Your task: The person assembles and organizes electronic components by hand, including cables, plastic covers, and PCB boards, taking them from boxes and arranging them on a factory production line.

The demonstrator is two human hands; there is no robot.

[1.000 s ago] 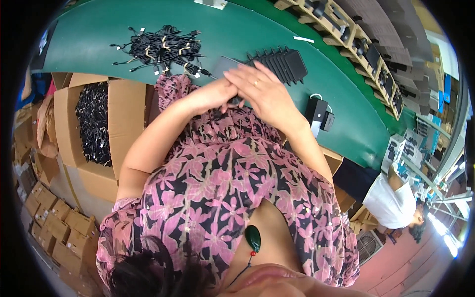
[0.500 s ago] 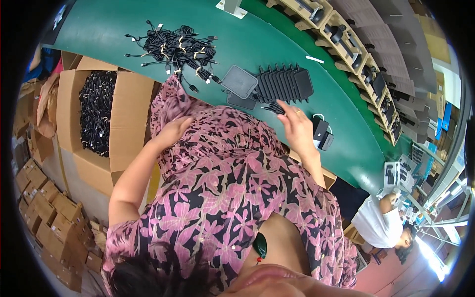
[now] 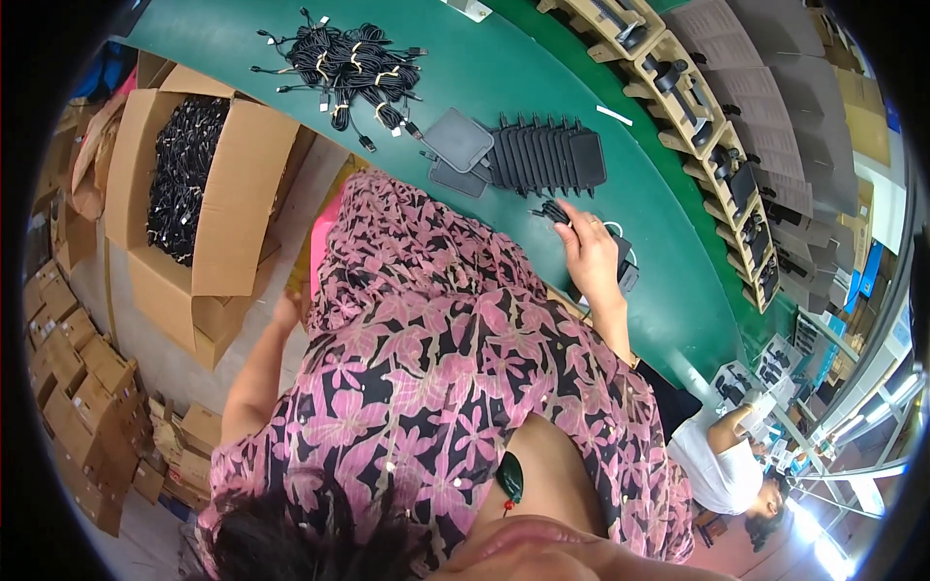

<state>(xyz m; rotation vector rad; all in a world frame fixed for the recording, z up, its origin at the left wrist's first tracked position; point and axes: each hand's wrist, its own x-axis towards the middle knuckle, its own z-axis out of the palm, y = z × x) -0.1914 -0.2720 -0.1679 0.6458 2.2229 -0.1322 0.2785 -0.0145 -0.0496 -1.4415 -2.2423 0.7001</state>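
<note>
a small black cable bundle (image 3: 550,210) is over the table (image 3: 673,295), pinched by my right hand (image 3: 593,254). of my left hand (image 3: 288,310), low at my side, i cannot tell the grip. my right hand partly covers a dark box (image 3: 630,275); black flat cases (image 3: 538,155) stand ahead. sheets (image 3: 775,107) past the wooden rack (image 3: 651,48) carry print too small for reading.
</note>
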